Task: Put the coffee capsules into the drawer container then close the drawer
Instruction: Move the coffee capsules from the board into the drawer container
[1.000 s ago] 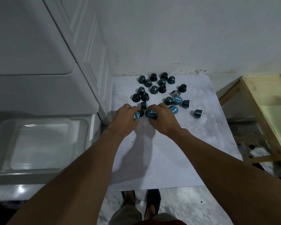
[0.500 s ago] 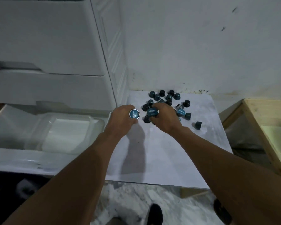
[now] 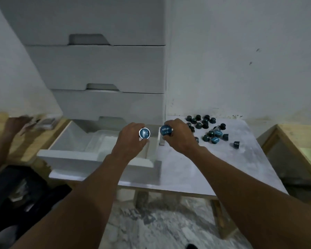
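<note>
A: What's behind the worktop (image 3: 248, 151)?
B: Scuffed white wall (image 3: 241, 60); a tall white cabinet (image 3: 97, 69) at its left edge.
A: And elsewhere?
B: Grey marbled floor (image 3: 151, 223) below, pale wooden table (image 3: 298, 139) beyond the right edge.

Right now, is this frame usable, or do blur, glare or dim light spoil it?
Head view: dim, bluish light, yet the left hand and right hand look sharp; the left capsule glints, the right capsule shows lettering. Head view, left edge: another person's hand is motion-smeared. Head view: wide-angle bending slants the cabinet.
</note>
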### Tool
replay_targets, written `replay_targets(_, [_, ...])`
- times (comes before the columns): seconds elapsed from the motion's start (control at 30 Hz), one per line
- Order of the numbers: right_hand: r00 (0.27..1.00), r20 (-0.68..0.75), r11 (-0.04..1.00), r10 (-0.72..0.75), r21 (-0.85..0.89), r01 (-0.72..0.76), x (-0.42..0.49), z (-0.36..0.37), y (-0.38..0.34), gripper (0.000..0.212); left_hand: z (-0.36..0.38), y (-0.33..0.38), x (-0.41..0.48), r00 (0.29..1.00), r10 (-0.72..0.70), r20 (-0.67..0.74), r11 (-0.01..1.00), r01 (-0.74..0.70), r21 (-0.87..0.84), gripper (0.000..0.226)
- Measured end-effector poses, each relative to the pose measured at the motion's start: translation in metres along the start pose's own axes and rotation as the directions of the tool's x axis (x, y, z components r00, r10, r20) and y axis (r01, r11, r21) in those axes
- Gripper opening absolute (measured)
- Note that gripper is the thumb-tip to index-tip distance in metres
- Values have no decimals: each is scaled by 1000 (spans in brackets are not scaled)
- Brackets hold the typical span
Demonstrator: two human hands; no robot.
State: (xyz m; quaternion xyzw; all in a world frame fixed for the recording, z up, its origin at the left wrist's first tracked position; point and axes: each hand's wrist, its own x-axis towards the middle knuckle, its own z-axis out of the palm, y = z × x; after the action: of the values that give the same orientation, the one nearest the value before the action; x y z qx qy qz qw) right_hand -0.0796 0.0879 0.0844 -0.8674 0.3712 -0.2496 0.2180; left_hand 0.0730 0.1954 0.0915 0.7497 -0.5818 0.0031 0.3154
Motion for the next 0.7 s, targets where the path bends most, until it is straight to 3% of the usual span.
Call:
replay_targets(0.33, [995,46,995,-93,-14,94,-2,63,-86,24,-61,-64,-48,990,-141,-25,988,142,52,45])
replay_targets(0.53, [994,58,995,-95,-11,96,36,93,-98,32,-64,-99,-26,984,-180,3,979,179,100,51])
replay_targets(0.7, [982,163,996,-90,11,89,75,127,-87,38,-56,-132,5,966,-250,60,961,241,136,49])
